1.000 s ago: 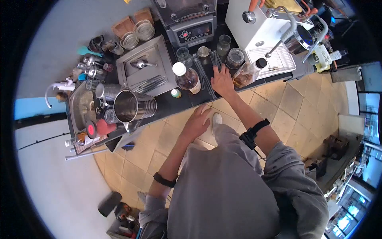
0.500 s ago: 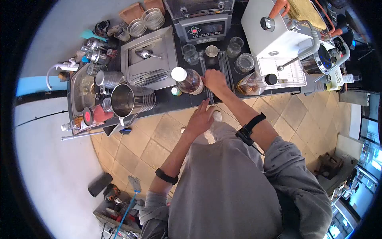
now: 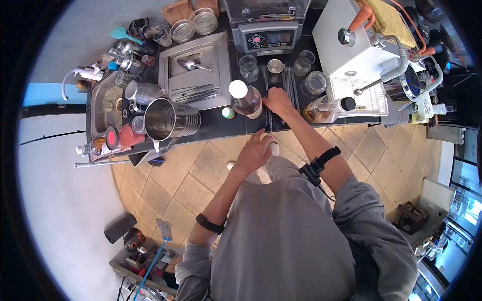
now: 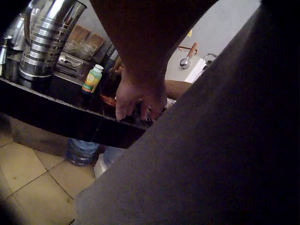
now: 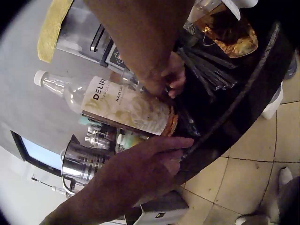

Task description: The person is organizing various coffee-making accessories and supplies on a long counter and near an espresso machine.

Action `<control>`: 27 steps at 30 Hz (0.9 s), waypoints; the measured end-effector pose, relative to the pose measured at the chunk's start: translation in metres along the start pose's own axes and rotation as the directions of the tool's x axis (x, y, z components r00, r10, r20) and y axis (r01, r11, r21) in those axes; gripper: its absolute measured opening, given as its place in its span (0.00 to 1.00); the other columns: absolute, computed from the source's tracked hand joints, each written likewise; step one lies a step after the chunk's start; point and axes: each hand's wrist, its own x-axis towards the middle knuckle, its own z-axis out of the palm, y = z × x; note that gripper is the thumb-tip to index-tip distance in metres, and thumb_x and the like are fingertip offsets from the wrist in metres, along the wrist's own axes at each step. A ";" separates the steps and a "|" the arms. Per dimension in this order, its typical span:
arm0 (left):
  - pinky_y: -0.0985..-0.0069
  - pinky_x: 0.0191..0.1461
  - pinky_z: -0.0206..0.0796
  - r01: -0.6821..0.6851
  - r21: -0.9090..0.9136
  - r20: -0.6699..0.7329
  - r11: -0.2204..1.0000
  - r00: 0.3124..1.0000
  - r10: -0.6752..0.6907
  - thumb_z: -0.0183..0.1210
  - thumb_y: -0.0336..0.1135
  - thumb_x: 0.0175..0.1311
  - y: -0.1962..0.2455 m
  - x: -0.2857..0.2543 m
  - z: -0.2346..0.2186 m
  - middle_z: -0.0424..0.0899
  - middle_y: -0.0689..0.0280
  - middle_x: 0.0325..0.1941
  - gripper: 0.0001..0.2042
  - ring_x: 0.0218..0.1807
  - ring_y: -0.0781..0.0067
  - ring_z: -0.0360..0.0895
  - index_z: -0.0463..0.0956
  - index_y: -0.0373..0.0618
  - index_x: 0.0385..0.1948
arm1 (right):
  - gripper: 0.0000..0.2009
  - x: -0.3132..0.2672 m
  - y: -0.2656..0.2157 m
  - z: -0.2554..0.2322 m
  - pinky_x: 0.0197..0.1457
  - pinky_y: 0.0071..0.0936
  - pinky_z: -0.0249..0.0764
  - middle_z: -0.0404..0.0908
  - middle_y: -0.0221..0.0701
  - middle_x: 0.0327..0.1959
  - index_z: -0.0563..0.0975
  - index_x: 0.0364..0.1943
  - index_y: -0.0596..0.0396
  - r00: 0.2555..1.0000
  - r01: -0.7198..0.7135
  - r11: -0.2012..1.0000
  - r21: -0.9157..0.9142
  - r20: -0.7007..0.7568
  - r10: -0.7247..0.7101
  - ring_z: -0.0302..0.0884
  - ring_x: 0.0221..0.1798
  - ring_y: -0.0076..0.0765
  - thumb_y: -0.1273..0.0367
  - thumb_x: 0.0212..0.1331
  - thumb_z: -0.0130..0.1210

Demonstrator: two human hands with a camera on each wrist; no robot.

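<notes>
My right hand is on a bundle of long thin straws on the dark counter. Its fingers are curled, and thumb and fingertips pinch the straws in the right wrist view. Directly left of it stands a syrup bottle with a white cap and a hazelnut label. A second straw bundle lies just right of the hand. My left hand hangs at the counter's front edge by the near straw ends, fingers loosely spread, holding nothing. A small green-labelled bottle stands beside the syrup bottle.
A metal cup and glass jars stand behind the straws. On the right are a bottle of amber liquid and a white espresso machine. Leftward sit a steel tray, a large steel pitcher and a sink.
My right hand has moved left from the right straw bundle to the one beside the syrup bottle, its fingers going from extended to curled. My left hand stays by the counter edge.
</notes>
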 end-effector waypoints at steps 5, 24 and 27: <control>0.58 0.66 0.64 -0.070 -0.065 -0.087 0.995 0.994 0.064 0.55 0.34 0.64 0.002 -0.001 0.000 0.70 0.49 0.62 0.16 0.63 0.46 0.70 0.71 0.45 0.52 | 0.17 -0.015 0.002 -0.006 0.43 0.38 0.81 0.80 0.43 0.15 0.81 0.25 0.65 1.000 -0.014 0.999 0.042 0.004 0.014 0.85 0.28 0.47 0.61 0.56 0.60; 0.72 0.41 0.74 0.076 -0.957 -0.029 0.280 0.935 -0.354 0.57 0.40 0.71 0.027 0.039 0.021 0.79 0.64 0.36 0.27 0.42 0.74 0.81 0.54 0.50 0.66 | 0.17 -0.173 0.017 -0.040 0.17 0.27 0.70 0.75 0.33 0.15 0.74 0.24 0.62 0.940 -0.011 0.788 0.616 0.276 -0.203 0.75 0.14 0.26 0.61 0.62 0.61; 0.74 0.34 0.74 0.038 -0.969 -0.047 0.245 0.941 -0.334 0.56 0.38 0.71 0.046 0.041 0.013 0.76 0.66 0.30 0.29 0.33 0.75 0.79 0.50 0.54 0.69 | 0.17 -0.187 0.012 -0.040 0.19 0.27 0.70 0.76 0.32 0.16 0.75 0.25 0.62 0.849 -0.170 0.744 0.646 0.479 -0.222 0.75 0.16 0.26 0.61 0.64 0.59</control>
